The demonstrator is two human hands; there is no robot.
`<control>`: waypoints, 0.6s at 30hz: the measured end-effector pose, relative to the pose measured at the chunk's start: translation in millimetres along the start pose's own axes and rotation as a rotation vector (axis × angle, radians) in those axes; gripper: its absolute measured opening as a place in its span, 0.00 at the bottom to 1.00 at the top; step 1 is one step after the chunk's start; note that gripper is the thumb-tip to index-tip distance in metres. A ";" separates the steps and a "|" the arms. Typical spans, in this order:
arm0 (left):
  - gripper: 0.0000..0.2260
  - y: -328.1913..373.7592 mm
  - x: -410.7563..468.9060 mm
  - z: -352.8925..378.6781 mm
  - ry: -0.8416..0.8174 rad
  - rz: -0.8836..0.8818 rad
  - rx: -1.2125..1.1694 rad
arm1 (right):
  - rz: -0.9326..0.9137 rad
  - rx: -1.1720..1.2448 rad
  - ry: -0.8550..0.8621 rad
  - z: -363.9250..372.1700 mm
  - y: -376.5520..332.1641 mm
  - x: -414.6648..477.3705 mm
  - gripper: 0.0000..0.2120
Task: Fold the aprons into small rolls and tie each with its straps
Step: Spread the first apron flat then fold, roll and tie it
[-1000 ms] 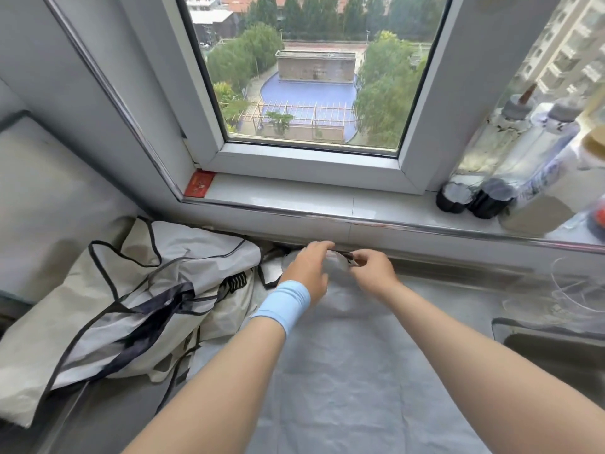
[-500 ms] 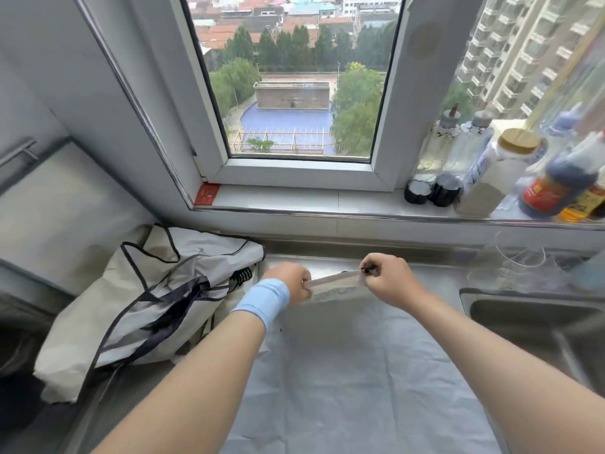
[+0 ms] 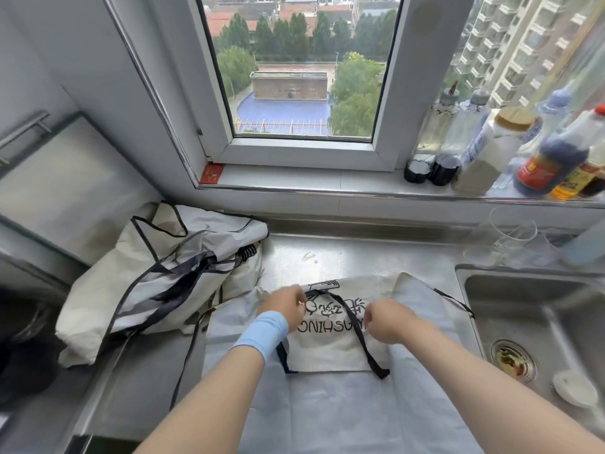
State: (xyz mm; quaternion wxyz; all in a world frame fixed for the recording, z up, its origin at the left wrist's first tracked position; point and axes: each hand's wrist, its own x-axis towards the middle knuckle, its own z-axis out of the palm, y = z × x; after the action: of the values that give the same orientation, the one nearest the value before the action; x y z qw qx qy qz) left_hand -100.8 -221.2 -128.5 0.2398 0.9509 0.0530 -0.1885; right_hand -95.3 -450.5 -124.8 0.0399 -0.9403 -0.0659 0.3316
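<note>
Apron point(image 3: 327, 352), crinkly cream cloth, folded flat, black straps point(image 3: 370, 358), left hand point(image 3: 284, 306), right hand point(image 3: 386, 322), each grip pinching it

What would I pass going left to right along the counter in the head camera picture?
Heap of aprons → left hand → right hand → sink. Both hands pinch the printed apron, which stretches under them.

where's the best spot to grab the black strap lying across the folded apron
Pinch the black strap at its lowest stretch, near the front edge of the apron, coming from the near side with the right hand. There it lies flat and uncovered; higher up it passes right beside that hand.
</note>
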 end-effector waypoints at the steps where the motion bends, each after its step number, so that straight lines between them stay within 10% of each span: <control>1: 0.08 -5.2 5.5 -1.3 0.104 -0.032 0.005 | -0.017 0.073 0.066 -1.2 -5.3 7.3 0.13; 9: 0.29 -32.5 31.0 23.0 0.007 -0.441 -0.026 | -0.087 0.348 0.096 22.0 -44.1 56.8 0.36; 18: 0.12 -59.9 15.2 6.9 -0.178 -0.346 -0.272 | -0.242 0.468 -0.053 6.3 -61.9 63.7 0.18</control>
State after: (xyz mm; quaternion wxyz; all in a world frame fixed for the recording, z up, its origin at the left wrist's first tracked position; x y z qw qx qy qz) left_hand -100.4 -171.7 -166.1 0.3338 0.8661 0.2187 -0.3011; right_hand -56.1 -379.6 -161.7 0.2938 -0.8817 -0.1003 0.3552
